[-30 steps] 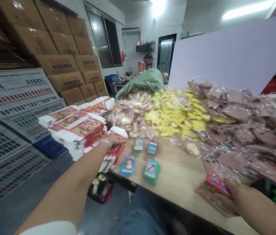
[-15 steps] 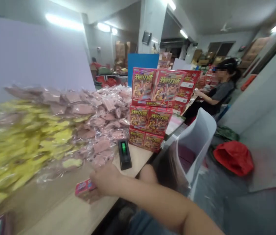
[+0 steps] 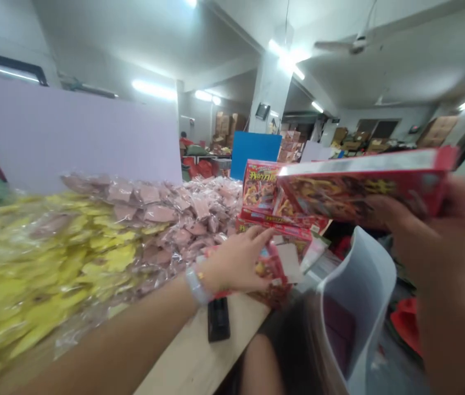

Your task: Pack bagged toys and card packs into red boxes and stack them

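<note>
My right hand (image 3: 442, 230), smeared by motion, holds up a large red printed box (image 3: 351, 184) at the right, its pale edge strip facing up. My left hand (image 3: 240, 263), with a pale band on the wrist, is over a smaller red printed box (image 3: 271, 266) whose white flap (image 3: 290, 262) stands open. The fingers are bent round this box's near top side. Behind both hands rises a stack of red display boxes (image 3: 259, 189), partly covered by the raised one. On the table, just below my left wrist, lies a black tape dispenser (image 3: 218, 321).
Heaps of yellow pieces (image 3: 71, 274) and bagged pinkish pieces (image 3: 183, 219) cover the table's left side. A lilac panel (image 3: 92, 131) stands behind them, a blue one (image 3: 256, 153) farther right. Beside the table edge stands an open white sack (image 3: 364, 285). A red bag (image 3: 407, 326) lies on the floor.
The view has tilted up. My right hand has moved from a small pink-red box low on the table to holding a large red box at the right. My left hand has come into view.
</note>
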`<state>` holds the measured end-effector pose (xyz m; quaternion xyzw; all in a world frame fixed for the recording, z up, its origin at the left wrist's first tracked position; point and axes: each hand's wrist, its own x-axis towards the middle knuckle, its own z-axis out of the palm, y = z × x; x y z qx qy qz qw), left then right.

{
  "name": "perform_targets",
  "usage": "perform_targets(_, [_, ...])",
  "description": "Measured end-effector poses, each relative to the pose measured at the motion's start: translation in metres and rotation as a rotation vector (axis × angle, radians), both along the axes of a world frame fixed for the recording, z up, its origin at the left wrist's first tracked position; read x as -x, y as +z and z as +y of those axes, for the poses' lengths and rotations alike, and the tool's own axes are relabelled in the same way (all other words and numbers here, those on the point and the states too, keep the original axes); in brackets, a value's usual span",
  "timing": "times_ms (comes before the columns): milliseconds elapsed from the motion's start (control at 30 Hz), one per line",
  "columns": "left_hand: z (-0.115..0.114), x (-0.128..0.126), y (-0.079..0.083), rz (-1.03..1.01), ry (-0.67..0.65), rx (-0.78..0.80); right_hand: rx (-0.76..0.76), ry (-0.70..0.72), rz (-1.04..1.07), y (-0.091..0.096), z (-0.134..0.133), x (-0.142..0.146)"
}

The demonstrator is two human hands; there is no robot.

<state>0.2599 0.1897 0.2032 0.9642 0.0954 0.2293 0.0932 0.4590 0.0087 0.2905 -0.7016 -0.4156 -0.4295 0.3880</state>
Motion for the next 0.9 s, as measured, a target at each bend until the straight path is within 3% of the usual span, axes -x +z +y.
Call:
perform_targets(67, [0.013,-0.033,0.01,0.042,0.002,-0.038,0.017,0.012,-0.188,0.039,0.046,0.009])
perform_targets(133, [0.027,-0.048,0.018,0.108,0.048,-0.02,0.281,0.055,-0.299,0.065,0.097,0.02])
perform_targets(233, [0.041,-0.049,0.021,0.187,0.081,-0.008,0.708,0.057,-0.36,0.084,0.158,0.021])
perform_targets(300, [0.045,-0.045,0.02,0.187,0.089,-0.027,0.863,0.077,-0.337,0.09,0.182,0.012])
perform_targets(467, [0.048,-0.043,0.018,0.169,0.068,-0.055,0.943,0.081,-0.224,0.104,0.202,-0.004])
perform_targets(667, [0.05,-0.044,0.018,0.189,0.066,-0.015,1.036,0.085,-0.311,0.104,0.216,-0.003])
perform_targets(833, [0.05,-0.042,0.021,0.221,0.058,0.002,1.052,0.13,-0.326,0.109,0.232,-0.014])
perform_targets(900, [0.05,-0.041,0.022,0.233,0.06,-0.009,0.938,0.201,-0.341,0.105,0.24,-0.011])
